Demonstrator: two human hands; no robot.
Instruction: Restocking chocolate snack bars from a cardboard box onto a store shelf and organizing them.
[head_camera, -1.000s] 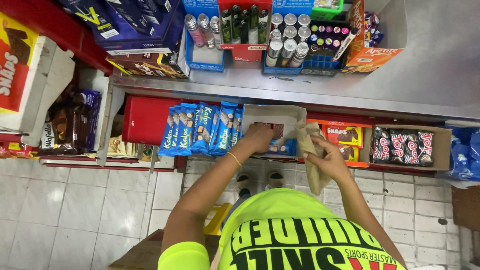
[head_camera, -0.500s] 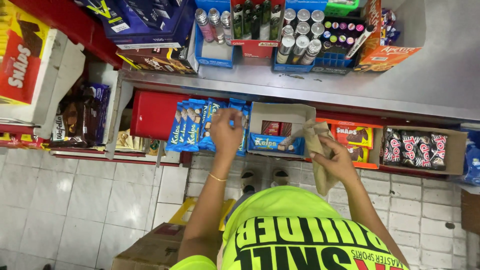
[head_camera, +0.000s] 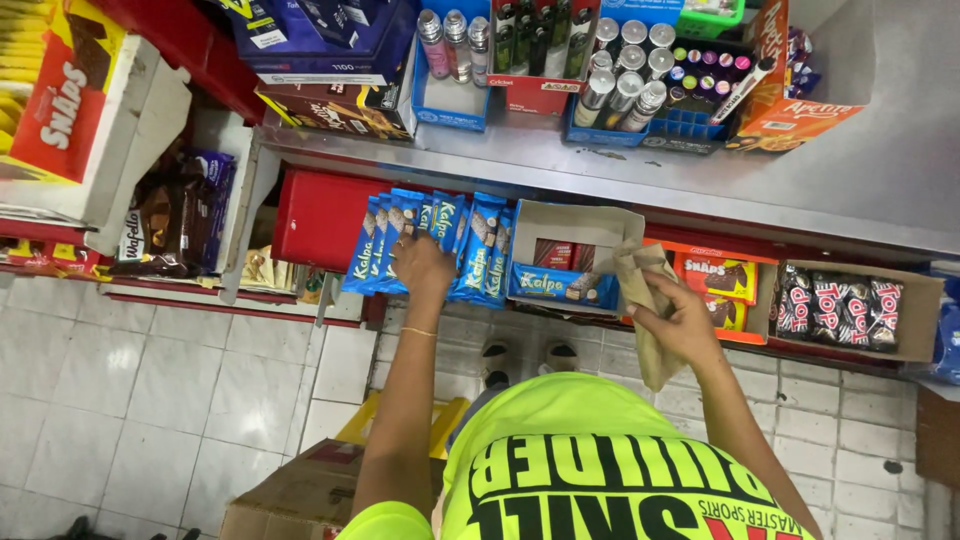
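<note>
My left hand (head_camera: 424, 268) rests on a row of blue chocolate wafer packs (head_camera: 470, 245) standing on the lower shelf, fingers curled over their lower ends. My right hand (head_camera: 678, 322) grips a crumpled beige cloth (head_camera: 640, 285) beside an open cardboard display box (head_camera: 575, 250) that holds a few blue and red bars. I wear a bright yellow-green shirt (head_camera: 590, 460).
A steel counter (head_camera: 880, 170) above holds trays of small bottles and lighters (head_camera: 625, 85). Orange snack boxes (head_camera: 720, 280) and a box of dark wrapped bars (head_camera: 840, 305) sit to the right. A red box (head_camera: 320, 215) and brown packs (head_camera: 180, 215) lie left. A cardboard box (head_camera: 300, 495) stands on the tiled floor.
My left hand moved left from the cardboard display box onto the blue wafer packs. My right hand stayed by the box with the cloth.
</note>
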